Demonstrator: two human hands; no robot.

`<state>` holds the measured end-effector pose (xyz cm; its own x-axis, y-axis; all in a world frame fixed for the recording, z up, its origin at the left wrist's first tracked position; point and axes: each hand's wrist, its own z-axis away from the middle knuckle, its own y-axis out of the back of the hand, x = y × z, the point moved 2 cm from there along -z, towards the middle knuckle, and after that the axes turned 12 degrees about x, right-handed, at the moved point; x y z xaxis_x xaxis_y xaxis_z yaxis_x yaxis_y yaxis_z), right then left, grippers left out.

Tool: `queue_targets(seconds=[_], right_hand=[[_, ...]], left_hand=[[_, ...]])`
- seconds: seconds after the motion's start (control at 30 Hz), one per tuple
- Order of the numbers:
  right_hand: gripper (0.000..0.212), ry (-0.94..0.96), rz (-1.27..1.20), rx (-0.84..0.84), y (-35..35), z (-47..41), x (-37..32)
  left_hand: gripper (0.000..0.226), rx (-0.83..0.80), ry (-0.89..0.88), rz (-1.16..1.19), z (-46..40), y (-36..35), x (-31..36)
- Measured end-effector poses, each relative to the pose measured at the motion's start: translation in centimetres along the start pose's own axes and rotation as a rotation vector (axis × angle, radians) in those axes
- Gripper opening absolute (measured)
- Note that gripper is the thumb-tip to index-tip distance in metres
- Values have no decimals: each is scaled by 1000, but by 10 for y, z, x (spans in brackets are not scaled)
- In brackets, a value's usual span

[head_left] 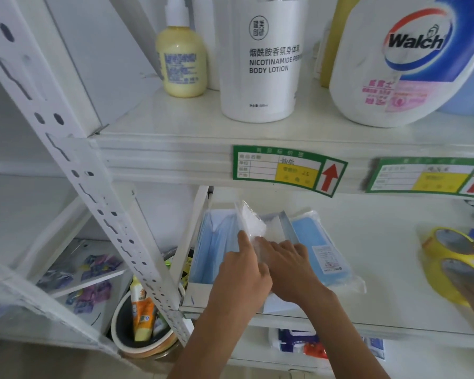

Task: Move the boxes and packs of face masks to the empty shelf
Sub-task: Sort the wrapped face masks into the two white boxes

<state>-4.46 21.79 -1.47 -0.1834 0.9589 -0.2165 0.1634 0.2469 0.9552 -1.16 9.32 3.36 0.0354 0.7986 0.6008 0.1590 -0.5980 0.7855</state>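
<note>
On the middle shelf (381, 269) an open box of blue face masks (214, 242) stands at the left end. A clear plastic pack of white masks (251, 220) is tilted upright over the box. My left hand (244, 272) pinches its lower left edge, index finger pointing up. My right hand (290, 266) grips the same pack from the right. A flat wrapped pack of blue masks (318, 244) lies on the shelf to the right of my hands, touching the box side.
Yellow tape rolls (446, 258) lie at the shelf's right. The shelf above holds a yellow bottle (181, 61), a white body lotion bottle (260, 64) and a Walch jug (402, 61). A perforated post (93, 187) stands left, with a tub of tubes (143, 318) below.
</note>
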Motion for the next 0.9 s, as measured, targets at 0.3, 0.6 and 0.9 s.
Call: queue_targets(seconds=[0.3, 0.6, 0.9], right_hand=[[38, 5, 150, -8, 0, -7, -9], [45, -131, -208, 289, 8, 19, 2], [40, -239, 47, 363, 7, 43, 3]], left_hand=[[65, -63, 0, -37, -15, -12, -4], [65, -43, -222, -305, -27, -30, 10], [73, -121, -365, -180, -28, -43, -13]])
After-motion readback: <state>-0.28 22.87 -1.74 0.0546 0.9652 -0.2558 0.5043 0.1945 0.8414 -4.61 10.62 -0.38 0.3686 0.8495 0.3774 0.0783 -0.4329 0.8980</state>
